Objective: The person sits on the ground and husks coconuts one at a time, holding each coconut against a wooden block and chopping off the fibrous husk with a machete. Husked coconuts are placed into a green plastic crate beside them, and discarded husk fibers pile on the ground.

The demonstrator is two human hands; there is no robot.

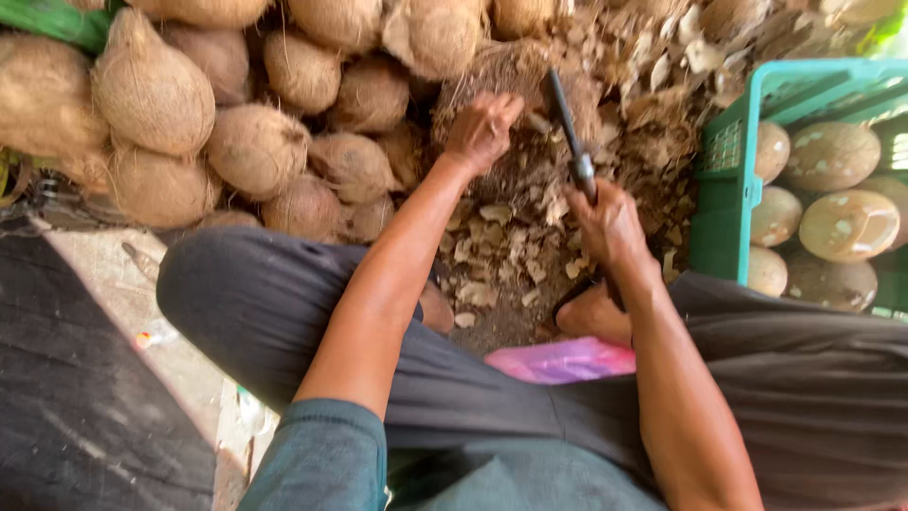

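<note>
Seated person working a husked coconut with a dark knife.

The left hand point(480, 128), fingers curled and pressed together, rests on a brown fibrous coconut point(506, 85) at the far middle of the scene. The right hand point(610, 227) is wrapped tight round the handle of a knife point(570, 132), whose blade points away toward that coconut. Husk chips point(501, 246) litter the ground between the knees. A heap of coconuts point(255, 142) lies far left; a green crate point(724, 189) of 6 or so peeled coconuts point(846, 222) stands right.
</note>
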